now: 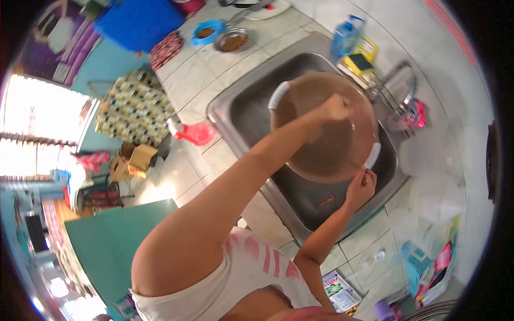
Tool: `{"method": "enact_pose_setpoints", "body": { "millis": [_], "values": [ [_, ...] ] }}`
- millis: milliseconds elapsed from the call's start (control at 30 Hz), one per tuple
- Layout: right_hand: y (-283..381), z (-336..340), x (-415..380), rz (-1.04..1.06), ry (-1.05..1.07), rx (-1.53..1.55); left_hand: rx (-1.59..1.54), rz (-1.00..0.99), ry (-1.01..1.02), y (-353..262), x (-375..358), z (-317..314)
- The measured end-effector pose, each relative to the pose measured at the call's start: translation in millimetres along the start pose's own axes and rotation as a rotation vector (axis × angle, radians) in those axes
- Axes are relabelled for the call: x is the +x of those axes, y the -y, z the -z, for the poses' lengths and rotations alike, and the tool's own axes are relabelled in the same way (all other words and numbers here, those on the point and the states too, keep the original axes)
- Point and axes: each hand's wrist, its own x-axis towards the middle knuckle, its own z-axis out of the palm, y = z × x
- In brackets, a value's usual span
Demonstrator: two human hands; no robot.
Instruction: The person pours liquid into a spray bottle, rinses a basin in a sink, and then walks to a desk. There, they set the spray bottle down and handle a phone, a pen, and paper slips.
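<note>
A large round brownish basin (300, 166) with two white handles rests in the metal sink (246, 131), under the faucet side. My left hand (335, 108) reaches over the inside of the basin. Its fingers look curled closed and are somewhat blurred; what they hold, if anything, cannot be made out. At the near right rim, beside one white handle (372, 155), my right hand (361, 186) grips the basin's edge. A small reddish item (325, 201) lies on the sink floor below the basin.
Behind the sink stand a blue pump bottle (345, 36), a sponge (357, 63) and the faucet (393, 91). A red spray bottle (195, 133) lies on the left counter, with a blue bowl (208, 32) and metal bowl (233, 40) farther back. Plastic containers (428, 192) are at right.
</note>
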Motion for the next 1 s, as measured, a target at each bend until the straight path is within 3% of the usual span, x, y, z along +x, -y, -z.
{"method": "enact_pose_setpoints", "body": {
  "millis": [33,67,100,133,233,300,333,367,400,467,533,633,733,800,900,933,1000],
  "values": [
    [4,-6,-3,-0.084,0.025,0.013,0.387,-0.134,-0.068,19,-25,-6],
    [14,-11,-9,0.127,0.1,-0.254,0.775,-0.254,-0.127,33,-51,-17],
    [23,-16,-14,0.345,0.169,-0.517,0.834,-0.203,-0.15,32,-85,-21],
    [33,-23,-20,0.366,0.199,-0.515,0.893,-0.151,-0.169,31,-121,-19],
    [59,-58,-38,0.496,0.324,-0.436,0.663,-0.259,-0.284,50,-218,1],
    [80,-105,-55,0.76,0.335,-0.123,0.462,-0.306,-0.354,66,-296,9],
    [101,-129,-68,0.738,0.476,-0.025,0.421,-0.29,-0.372,74,-336,10],
    [105,-161,-77,0.778,0.658,0.176,0.387,-0.208,-0.395,85,-374,6],
    [120,-187,-93,0.695,0.843,0.153,0.354,-0.126,-0.42,100,-412,-2],
    [141,-243,-131,0.792,0.93,0.218,0.228,0.124,-0.569,127,-487,-29],
    [136,-302,-165,0.826,0.903,0.259,0.266,0.395,-0.694,163,-561,-67],
    [114,-369,-206,0.806,0.627,0.173,-0.02,1.06,-0.981,217,-669,-159],
    [121,-380,-222,0.482,0.604,0.349,-0.474,1.578,-1.037,265,-751,-293],
    [113,-391,-213,0.707,0.424,0.192,-0.962,1.774,-1.052,241,-757,-356],
    [73,-431,-199,0.951,0.234,0.161,-1.347,1.765,-1.178,232,-741,-457],
    [76,-431,-232,0.986,0.277,0.191,-1.457,1.74,-1.231,231,-729,-489],
    [77,-400,-305,0.732,0.797,0.35,-1.659,1.691,-1.323,225,-705,-542]
  ]
}}
